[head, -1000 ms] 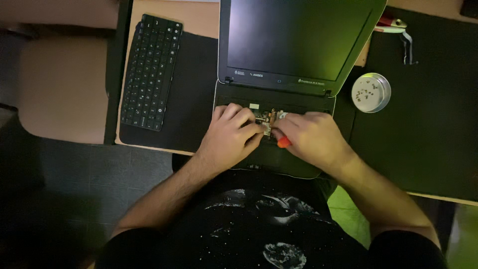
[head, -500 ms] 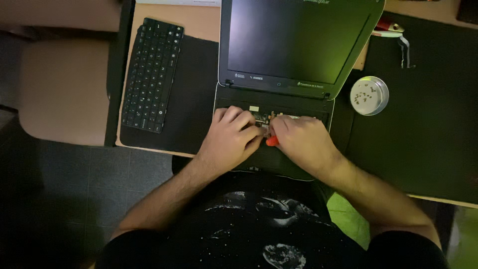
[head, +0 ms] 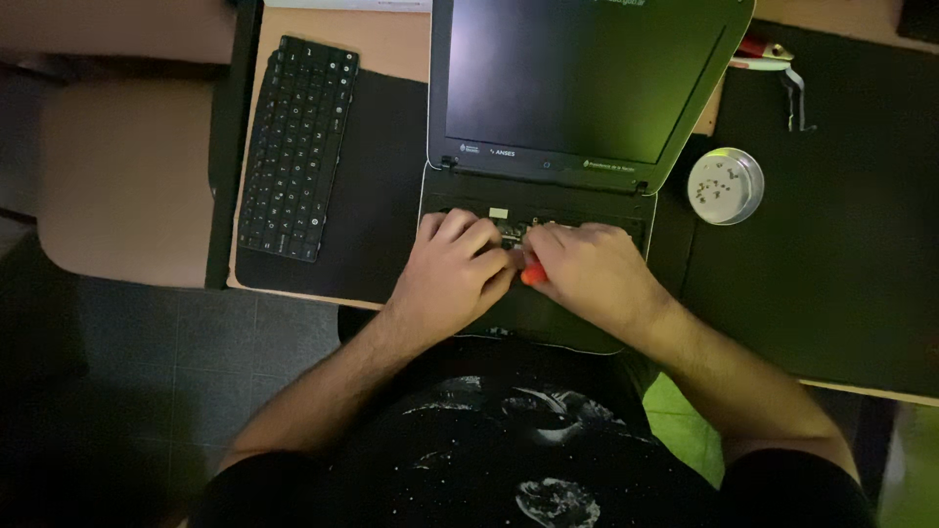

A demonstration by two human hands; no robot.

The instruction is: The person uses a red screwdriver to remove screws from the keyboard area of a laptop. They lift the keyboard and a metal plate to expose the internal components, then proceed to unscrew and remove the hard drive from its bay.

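Observation:
An open black laptop (head: 587, 88) with its keyboard removed sits on a black mat in front of me, its dark screen tilted back. My left hand (head: 452, 274) rests on the exposed base, fingers curled near a small metal part in the middle. My right hand (head: 589, 274) is closed around a tool with a red-orange handle (head: 533, 276), its tip hidden between my hands. The two hands touch each other over the laptop's inner bay.
The detached black keyboard (head: 298, 147) lies on the mat (head: 381, 176) to the left. A small round clear dish (head: 725, 185) holding tiny screws stands right of the laptop. Red-handled pliers (head: 773, 57) lie at the back right. The wooden desk edge (head: 303, 291) runs near my body.
My hands have stayed together over the laptop base, with only small shifts. The red tool handle moved slightly left between them.

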